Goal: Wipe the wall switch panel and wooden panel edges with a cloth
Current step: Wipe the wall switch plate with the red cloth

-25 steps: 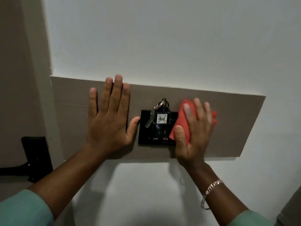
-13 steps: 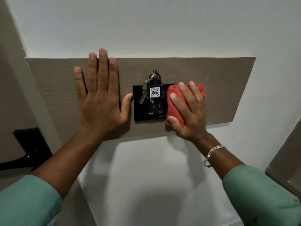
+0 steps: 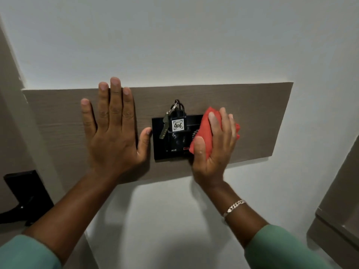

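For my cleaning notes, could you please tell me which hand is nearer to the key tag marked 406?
Right. The right hand, pressing the red cloth, sits just beside the key tag; the left hand lies flat farther off, left of the switch panel.

— Which parts are shown?
— A black switch panel (image 3: 171, 140), glossy, set flush in a grey-brown wooden panel (image 3: 252, 121) that runs as a horizontal strip across the white wall.
— And the cloth?
— A red cloth (image 3: 204, 131), folded, pressed flat over the switch panel's right edge and spilling onto the wood.
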{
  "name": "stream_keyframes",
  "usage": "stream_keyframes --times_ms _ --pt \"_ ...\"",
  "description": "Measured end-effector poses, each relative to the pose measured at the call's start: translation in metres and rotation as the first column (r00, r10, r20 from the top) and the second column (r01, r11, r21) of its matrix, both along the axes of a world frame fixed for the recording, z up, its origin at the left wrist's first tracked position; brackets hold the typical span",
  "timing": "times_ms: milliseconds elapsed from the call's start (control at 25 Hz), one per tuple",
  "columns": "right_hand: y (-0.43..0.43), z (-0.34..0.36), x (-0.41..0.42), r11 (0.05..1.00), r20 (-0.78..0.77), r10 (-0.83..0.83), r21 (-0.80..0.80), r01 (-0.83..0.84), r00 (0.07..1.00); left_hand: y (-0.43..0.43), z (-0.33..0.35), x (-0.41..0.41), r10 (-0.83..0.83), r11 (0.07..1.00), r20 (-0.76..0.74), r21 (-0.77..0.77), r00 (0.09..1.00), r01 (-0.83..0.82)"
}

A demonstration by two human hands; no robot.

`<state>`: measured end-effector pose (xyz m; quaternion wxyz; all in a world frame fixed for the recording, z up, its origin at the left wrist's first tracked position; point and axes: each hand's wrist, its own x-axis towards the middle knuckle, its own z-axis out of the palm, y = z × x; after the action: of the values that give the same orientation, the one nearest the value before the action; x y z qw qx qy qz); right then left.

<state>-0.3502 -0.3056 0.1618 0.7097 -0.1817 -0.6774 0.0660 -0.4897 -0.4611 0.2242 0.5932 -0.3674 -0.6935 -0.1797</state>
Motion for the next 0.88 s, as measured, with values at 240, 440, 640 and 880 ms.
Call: stream_keyframes --times_ms 240,440,640,880 --pt "-0.024 -0.021 -0.02 0.99 -0.184 -0.031 -0.14 0.005 0.982 0.002 -0.002 -0.001 -0.007 1.0 0.005 0.018 1.0 0.007" --pt "-0.044 -0.039 -0.03 0.977 -0.122 0.004 -0.211 -0.03 0.992 0.001 0.0 0.001 -0.015 1.0 -0.001 0.005 1.0 0.015" --pt "-0.002 -0.048 0.013 0.999 0.145 -0.046 0.024 0.043 0.988 -0.001 -0.002 0.001 0.018 1.0 -0.003 0.005 1.0 -0.018" --pt "-0.023 0.0 0.008 0.967 -0.153 0.252 0.058 -0.246 0.955 0.001 -0.001 0.0 0.001 1.0 0.011 0.014 1.0 -0.001"
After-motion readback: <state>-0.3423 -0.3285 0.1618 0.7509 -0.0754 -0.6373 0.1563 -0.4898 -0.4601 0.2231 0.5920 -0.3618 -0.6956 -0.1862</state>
